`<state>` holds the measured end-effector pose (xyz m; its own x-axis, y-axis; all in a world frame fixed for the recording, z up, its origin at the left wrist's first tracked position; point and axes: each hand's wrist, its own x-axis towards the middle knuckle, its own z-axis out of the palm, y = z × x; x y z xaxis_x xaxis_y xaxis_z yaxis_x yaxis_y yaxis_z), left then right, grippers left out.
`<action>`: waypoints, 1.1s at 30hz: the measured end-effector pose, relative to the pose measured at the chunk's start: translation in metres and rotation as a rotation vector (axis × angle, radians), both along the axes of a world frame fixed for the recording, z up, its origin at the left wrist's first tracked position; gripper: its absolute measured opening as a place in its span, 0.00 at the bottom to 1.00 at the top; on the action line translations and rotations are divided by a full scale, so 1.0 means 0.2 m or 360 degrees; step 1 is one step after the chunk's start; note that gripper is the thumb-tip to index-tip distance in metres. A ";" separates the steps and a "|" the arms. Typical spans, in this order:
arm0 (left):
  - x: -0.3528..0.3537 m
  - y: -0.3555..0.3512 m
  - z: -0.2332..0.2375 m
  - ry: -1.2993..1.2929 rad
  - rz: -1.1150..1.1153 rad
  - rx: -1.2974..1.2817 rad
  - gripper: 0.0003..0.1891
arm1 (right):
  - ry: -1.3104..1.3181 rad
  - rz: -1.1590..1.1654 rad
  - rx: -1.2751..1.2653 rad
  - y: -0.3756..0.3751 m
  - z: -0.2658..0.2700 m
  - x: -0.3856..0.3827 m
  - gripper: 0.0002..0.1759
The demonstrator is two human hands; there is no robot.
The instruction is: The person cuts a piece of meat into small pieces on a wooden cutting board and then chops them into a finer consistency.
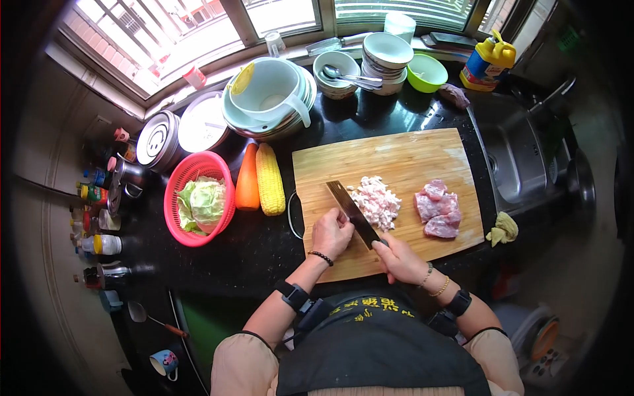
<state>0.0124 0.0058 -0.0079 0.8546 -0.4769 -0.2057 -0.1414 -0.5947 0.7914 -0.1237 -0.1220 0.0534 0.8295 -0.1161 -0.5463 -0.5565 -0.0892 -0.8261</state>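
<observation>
My right hand point(403, 260) grips the handle of a cleaver point(352, 210), whose dark blade slants up and to the left over the wooden cutting board point(317, 162). My left hand point(332, 232) is closed beside the left face of the blade, fingers curled together; whatever they hold, if anything, is hidden. Just right of the blade lies a heap of diced pale pink meat point(376, 201). Farther right on the board rest larger chunks of raw meat point(438, 210), apart from both hands.
Left of the board are an ear of corn point(269, 179), a carrot point(248, 178) and a pink basket point(173, 214) holding cabbage point(203, 203). Stacked bowls point(387, 53) and a pitcher point(264, 86) line the back. A sink point(512, 158) and a crumpled cloth point(503, 229) are at right.
</observation>
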 end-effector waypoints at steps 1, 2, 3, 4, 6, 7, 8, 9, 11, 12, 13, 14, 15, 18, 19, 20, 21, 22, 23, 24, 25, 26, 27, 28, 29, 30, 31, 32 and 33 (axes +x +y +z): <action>0.01 0.01 0.02 -0.0034 -0.0065 0.0021 0.07 | 0.0084 0.0006 0.0052 -0.02 0.01 -0.03 0.18; 0.01 0.02 0.02 -0.0066 -0.0131 0.0042 0.06 | 0.0170 0.0011 0.0106 -0.03 0.02 -0.06 0.18; 0.02 0.02 0.01 -0.0168 -0.0230 0.0029 0.05 | 0.0170 0.0003 0.0107 -0.04 0.02 -0.09 0.18; 0.03 0.03 0.01 -0.0166 -0.0239 0.0027 0.05 | 0.0180 -0.0028 0.0122 -0.05 0.02 -0.13 0.18; 0.02 0.02 0.03 -0.0609 -0.0513 0.0126 0.04 | 0.0197 -0.0069 0.0142 -0.07 0.05 -0.16 0.18; 0.02 0.01 0.04 -0.0779 -0.0616 0.0021 0.05 | 0.0210 -0.0075 0.0100 -0.07 0.07 -0.17 0.18; 0.01 0.01 0.04 -0.0779 -0.0623 0.0024 0.05 | 0.0221 -0.0081 0.0059 -0.07 0.09 -0.18 0.17; -0.01 0.01 0.04 -0.0812 -0.0715 0.0116 0.05 | 0.0220 -0.0086 0.0063 -0.06 0.10 -0.18 0.17; -0.04 0.01 0.03 -0.0847 -0.0787 0.0205 0.05 | 0.0135 -0.0070 -0.0003 -0.06 0.11 -0.18 0.17; -0.04 0.01 0.02 -0.0848 -0.0799 0.0203 0.05 | 0.0135 -0.0081 -0.0002 -0.06 0.12 -0.18 0.17; -0.04 0.01 0.01 -0.0617 -0.0641 0.0000 0.06 | 0.0112 -0.0075 -0.0040 -0.05 0.13 -0.18 0.17; -0.03 0.01 0.00 -0.0383 -0.0479 -0.0196 0.07 | 0.0090 -0.0067 -0.0078 -0.05 0.13 -0.18 0.17; -0.03 0.02 0.03 -0.0250 -0.0313 -0.0127 0.10 | 0.0092 -0.0075 -0.0072 -0.05 0.13 -0.18 0.17; -0.03 0.03 0.03 0.0077 -0.0111 -0.0117 0.11 | 0.0074 -0.0044 -0.0143 -0.04 0.13 -0.17 0.18; -0.03 0.03 -0.01 -0.0048 -0.0129 -0.0173 0.11 | 0.0101 -0.0028 -0.0152 -0.03 0.14 -0.16 0.19; -0.03 0.02 -0.02 -0.0043 -0.0128 -0.0171 0.11 | 0.0131 -0.0010 -0.0161 -0.03 0.15 -0.16 0.19; -0.03 0.01 -0.02 -0.0070 -0.0119 -0.0135 0.11 | 0.0136 -0.0010 -0.0161 -0.02 0.13 -0.16 0.19; -0.03 0.00 -0.03 -0.0096 -0.0113 -0.0100 0.11 | 0.0074 0.0031 -0.0267 -0.02 0.10 -0.17 0.20; -0.03 -0.01 -0.05 -0.0090 -0.0117 -0.0101 0.11 | 0.0011 0.0070 -0.0374 -0.01 0.09 -0.18 0.20; -0.02 -0.02 -0.06 0.0021 -0.0088 -0.0056 0.11 | 0.0019 0.0069 -0.0373 -0.01 0.10 -0.17 0.20; -0.02 -0.02 -0.06 0.0131 -0.0054 -0.0009 0.11 | 0.0057 0.0078 -0.0412 -0.01 0.12 -0.16 0.20; -0.01 -0.03 -0.06 0.0136 -0.0051 -0.0007 0.11 | 0.0093 0.0088 -0.0450 0.00 0.13 -0.15 0.20; -0.01 -0.04 -0.04 0.0122 -0.0054 0.0014 0.11 | 0.0095 0.0090 -0.0447 0.01 0.12 -0.12 0.20; -0.01 -0.04 -0.03 0.0108 -0.0058 0.0035 0.11 | 0.0075 0.0112 -0.0493 0.02 0.09 -0.08 0.20; -0.01 -0.05 -0.02 0.0109 -0.0058 0.0036 0.11 | 0.0052 0.0132 -0.0540 0.02 0.08 -0.05 0.20; -0.01 -0.05 -0.01 0.0067 -0.0066 0.0031 0.12 | 0.0051 0.0130 -0.0539 0.03 0.06 -0.02 0.20; -0.01 -0.05 -0.01 0.0023 -0.0071 0.0026 0.12 | -0.0015 0.0116 -0.0579 0.04 0.05 0.01 0.19; -0.01 -0.05 -0.01 0.0017 -0.0068 0.0030 0.12 | -0.0082 0.0104 -0.0615 0.05 0.04 0.03 0.19; -0.01 -0.05 0.00 0.0030 -0.0068 0.0045 0.11 | -0.0086 0.0103 -0.0610 0.04 0.06 0.04 0.19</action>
<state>0.0109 -0.0033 -0.0087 0.8295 -0.5066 -0.2351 -0.1525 -0.6105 0.7772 -0.1162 -0.1139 0.0652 0.8682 -0.2496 -0.4290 -0.4963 -0.4304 -0.7540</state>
